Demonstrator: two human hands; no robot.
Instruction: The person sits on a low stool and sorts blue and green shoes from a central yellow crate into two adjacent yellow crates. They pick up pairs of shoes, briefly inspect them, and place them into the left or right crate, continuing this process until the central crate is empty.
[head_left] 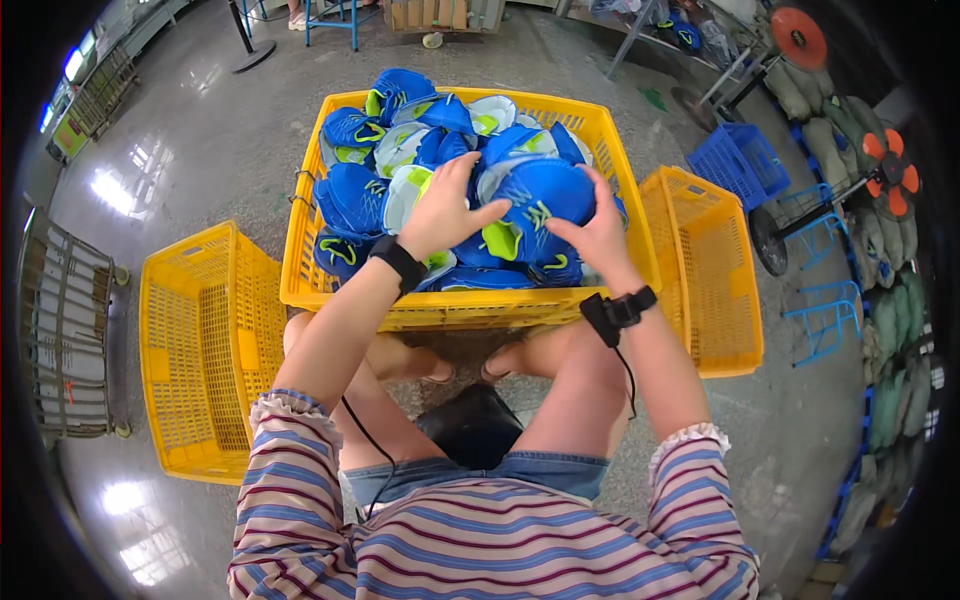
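A large yellow plastic crate (468, 316) in front of me is heaped with blue shoe uppers (357, 196) that have lime-green linings and pale grey undersides. Above the heap, at its right side, my right hand (598, 232) grips one blue shoe upper (545, 188), thumb on its near side and fingers at its right edge. Its lime-green collar and laces face me. My left hand (445, 208) is just left of that upper, fingers apart and thumb stretched toward it. Whether the thumb touches the upper I cannot tell. Black bands circle both wrists.
Two more yellow crates stand by the full one: a left crate (195, 375) and a right crate (728, 290). Beyond the right one lie a blue crate (738, 165) and blue stools (828, 318). Orange-bladed fans (890, 172) and stacked sacks line the right. A rack (70, 325) stands far left.
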